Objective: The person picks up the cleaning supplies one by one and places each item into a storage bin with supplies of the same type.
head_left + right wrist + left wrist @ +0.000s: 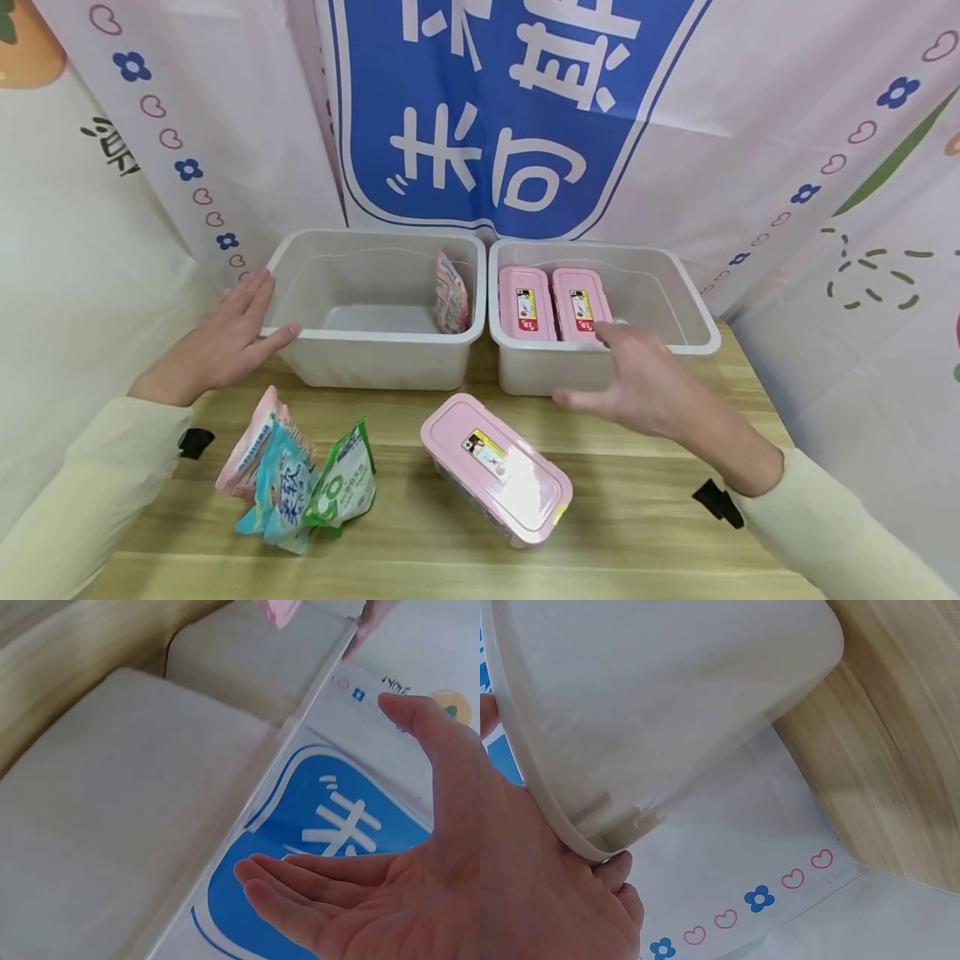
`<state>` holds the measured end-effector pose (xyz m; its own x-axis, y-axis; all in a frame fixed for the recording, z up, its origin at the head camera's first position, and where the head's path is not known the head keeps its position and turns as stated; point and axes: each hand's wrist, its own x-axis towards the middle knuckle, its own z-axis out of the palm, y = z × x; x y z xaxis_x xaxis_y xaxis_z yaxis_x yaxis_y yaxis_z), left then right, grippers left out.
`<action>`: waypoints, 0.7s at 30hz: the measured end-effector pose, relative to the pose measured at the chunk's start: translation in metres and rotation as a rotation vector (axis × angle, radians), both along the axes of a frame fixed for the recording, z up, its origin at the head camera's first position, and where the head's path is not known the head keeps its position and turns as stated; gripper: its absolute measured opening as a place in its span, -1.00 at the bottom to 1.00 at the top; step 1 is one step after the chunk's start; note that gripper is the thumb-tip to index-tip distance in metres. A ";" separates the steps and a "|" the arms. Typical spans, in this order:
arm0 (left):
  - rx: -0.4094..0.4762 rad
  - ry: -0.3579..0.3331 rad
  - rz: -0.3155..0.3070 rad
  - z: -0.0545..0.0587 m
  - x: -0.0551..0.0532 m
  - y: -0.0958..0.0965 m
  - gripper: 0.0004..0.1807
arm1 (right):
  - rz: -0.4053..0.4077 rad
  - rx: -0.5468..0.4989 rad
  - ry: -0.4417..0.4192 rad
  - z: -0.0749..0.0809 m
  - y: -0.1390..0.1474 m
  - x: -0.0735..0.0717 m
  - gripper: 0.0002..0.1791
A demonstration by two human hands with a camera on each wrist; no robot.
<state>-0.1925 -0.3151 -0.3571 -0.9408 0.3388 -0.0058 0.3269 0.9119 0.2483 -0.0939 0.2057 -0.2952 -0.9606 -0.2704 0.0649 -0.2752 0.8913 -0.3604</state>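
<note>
Head: the left hand (225,333) rests on the left bin (375,362), probably steadying it; a pink-lidded box (502,467) lies on the table (412,558). Left wrist: relaxed fingers (615,871) meet the bin's rim (521,746). Right wrist: the right hand (405,900) is spread, empty.

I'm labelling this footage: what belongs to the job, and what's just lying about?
Likely the job:
left plastic bin, pink packet inside
right plastic bin, two pink-lidded boxes inside
loose pink-lidded box
loose pink packet, blue packet, green packet

Seemingly just surroundings:
printed backdrop
wooden tabletop
</note>
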 end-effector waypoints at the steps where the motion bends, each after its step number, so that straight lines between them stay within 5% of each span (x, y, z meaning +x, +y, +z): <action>1: 0.000 -0.001 -0.001 0.000 0.000 0.000 0.05 | 0.004 -0.004 -0.009 -0.001 -0.002 0.003 0.10; 12: 0.001 -0.008 -0.005 0.000 -0.001 -0.001 0.04 | 0.150 -0.051 0.058 -0.020 -0.022 0.026 0.24; 21: -0.002 -0.005 0.000 0.000 -0.001 0.000 0.05 | 0.136 0.006 -0.035 -0.027 -0.039 0.044 0.15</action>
